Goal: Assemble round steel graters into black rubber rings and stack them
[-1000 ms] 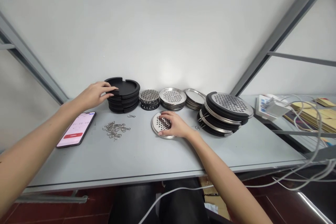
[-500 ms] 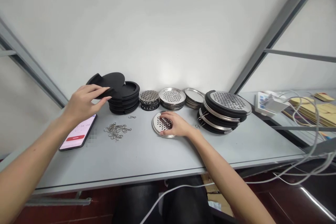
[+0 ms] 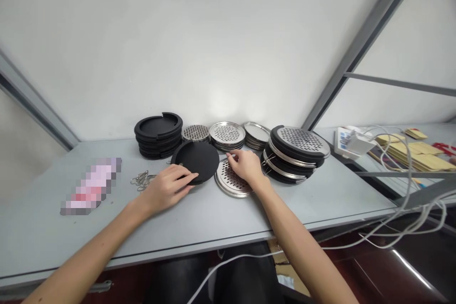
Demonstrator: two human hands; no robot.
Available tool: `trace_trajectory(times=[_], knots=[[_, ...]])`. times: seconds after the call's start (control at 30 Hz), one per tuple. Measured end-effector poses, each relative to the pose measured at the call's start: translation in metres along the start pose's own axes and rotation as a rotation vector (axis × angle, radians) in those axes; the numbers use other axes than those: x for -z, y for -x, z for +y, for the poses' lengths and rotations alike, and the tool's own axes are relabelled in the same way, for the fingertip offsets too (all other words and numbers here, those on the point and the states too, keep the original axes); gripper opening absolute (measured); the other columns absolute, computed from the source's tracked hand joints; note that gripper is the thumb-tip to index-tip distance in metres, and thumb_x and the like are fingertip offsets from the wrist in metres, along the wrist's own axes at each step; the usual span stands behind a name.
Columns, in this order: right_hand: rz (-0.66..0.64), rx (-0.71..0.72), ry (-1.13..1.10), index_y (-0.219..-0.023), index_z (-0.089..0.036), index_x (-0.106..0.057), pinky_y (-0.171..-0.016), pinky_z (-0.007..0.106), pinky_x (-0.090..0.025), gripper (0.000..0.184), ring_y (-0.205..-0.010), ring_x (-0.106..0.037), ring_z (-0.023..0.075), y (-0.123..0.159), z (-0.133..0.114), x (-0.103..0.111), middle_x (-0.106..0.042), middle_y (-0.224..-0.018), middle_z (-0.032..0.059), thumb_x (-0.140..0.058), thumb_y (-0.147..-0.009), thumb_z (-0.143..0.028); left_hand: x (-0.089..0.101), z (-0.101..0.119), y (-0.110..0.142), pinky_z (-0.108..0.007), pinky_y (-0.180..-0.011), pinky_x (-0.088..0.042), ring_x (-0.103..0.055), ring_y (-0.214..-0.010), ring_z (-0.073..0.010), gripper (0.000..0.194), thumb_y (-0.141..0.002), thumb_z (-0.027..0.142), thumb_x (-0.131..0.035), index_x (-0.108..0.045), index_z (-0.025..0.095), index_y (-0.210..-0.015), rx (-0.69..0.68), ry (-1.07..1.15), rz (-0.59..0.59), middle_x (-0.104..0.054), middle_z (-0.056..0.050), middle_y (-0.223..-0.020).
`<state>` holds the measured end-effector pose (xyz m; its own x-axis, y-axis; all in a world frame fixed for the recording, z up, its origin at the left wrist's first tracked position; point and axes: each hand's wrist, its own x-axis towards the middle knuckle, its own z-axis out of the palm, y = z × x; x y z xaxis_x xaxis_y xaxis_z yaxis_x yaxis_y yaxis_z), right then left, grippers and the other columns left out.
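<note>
My left hand [image 3: 166,189] grips the edge of a round black rubber disc [image 3: 195,160], holding it low over the table. My right hand [image 3: 245,167] has its fingertips on a perforated stainless steel disc [image 3: 231,181], which lies just to the right of the black disc. The two hands are close together, and the black disc's left edge is partly hidden by my left fingers.
Behind the hands stand a stack of black rings [image 3: 158,135], stacks of steel discs [image 3: 227,135], and a larger pile of black-and-steel rounds [image 3: 294,154]. Metal clips [image 3: 141,180] and a pixelated phone [image 3: 90,186] lie left on the grey table [image 3: 199,218].
My left hand has brought the black disc down from above the ring stack to the table's middle, next to the steel disc. The view has also shifted slightly.
</note>
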<state>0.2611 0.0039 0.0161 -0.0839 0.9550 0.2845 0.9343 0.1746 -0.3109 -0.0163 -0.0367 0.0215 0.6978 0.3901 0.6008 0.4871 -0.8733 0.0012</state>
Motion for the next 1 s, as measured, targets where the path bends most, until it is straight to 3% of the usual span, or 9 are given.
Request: trace_trajectory(times=[0.13,0.37,0.53,0.77,1.0], knots=[[0.042,-0.078,0.052,-0.103,-0.026,-0.072,-0.071,0.03,-0.044,0.036,-0.083,-0.068,0.0238,0.0,0.002,-0.001,-0.076,-0.087,0.0053,-0.041,-0.095,-0.042,-0.014,-0.006,0.004,-0.038,-0.084,-0.052,-0.062,-0.094,-0.022,0.031,-0.092,0.015,-0.055,-0.062,0.019,-0.122,0.053,0.066,-0.045,-0.066,-0.009,-0.1],[0.04,-0.048,0.045,-0.104,-0.027,-0.071,-0.07,0.03,-0.043,0.034,-0.085,-0.068,0.0236,0.001,0.001,-0.001,-0.076,-0.091,0.0033,-0.042,-0.094,-0.042,-0.012,0.0,0.014,-0.037,-0.08,-0.052,-0.062,-0.09,-0.0208,0.034,-0.088,0.015,-0.06,-0.062,0.021,-0.121,0.11,0.257,-0.022,-0.066,-0.008,-0.099],[-0.021,0.017,0.013,-0.102,-0.028,-0.072,-0.071,0.029,-0.042,0.032,-0.087,-0.068,0.0231,0.003,-0.001,-0.001,-0.076,-0.094,0.0031,-0.043,-0.093,-0.041,-0.013,0.01,0.01,-0.037,-0.077,-0.052,-0.062,-0.086,-0.0204,0.031,-0.084,0.015,-0.063,-0.065,0.02,-0.115,0.107,0.326,-0.064,-0.067,-0.008,-0.096],[-0.053,0.164,-0.034,-0.102,-0.024,-0.069,-0.073,0.027,-0.042,0.027,-0.095,-0.065,0.0203,0.005,-0.004,-0.006,-0.073,-0.104,0.0033,-0.046,-0.093,-0.036,-0.016,0.008,0.011,-0.035,-0.077,-0.052,-0.062,-0.086,-0.0203,0.026,-0.083,0.017,-0.063,-0.068,0.019,-0.109,0.175,0.329,-0.123,-0.067,-0.008,-0.094],[-0.058,0.185,-0.067,-0.104,-0.021,-0.067,-0.08,0.027,-0.044,0.026,-0.1,-0.064,0.0208,0.003,-0.001,-0.007,-0.071,-0.107,0.0063,-0.048,-0.092,-0.034,-0.013,0.005,0.013,-0.035,-0.083,-0.053,-0.062,-0.093,-0.0209,0.029,-0.085,0.021,-0.062,-0.066,0.021,-0.113,0.264,0.29,-0.164,-0.065,-0.008,-0.102]])
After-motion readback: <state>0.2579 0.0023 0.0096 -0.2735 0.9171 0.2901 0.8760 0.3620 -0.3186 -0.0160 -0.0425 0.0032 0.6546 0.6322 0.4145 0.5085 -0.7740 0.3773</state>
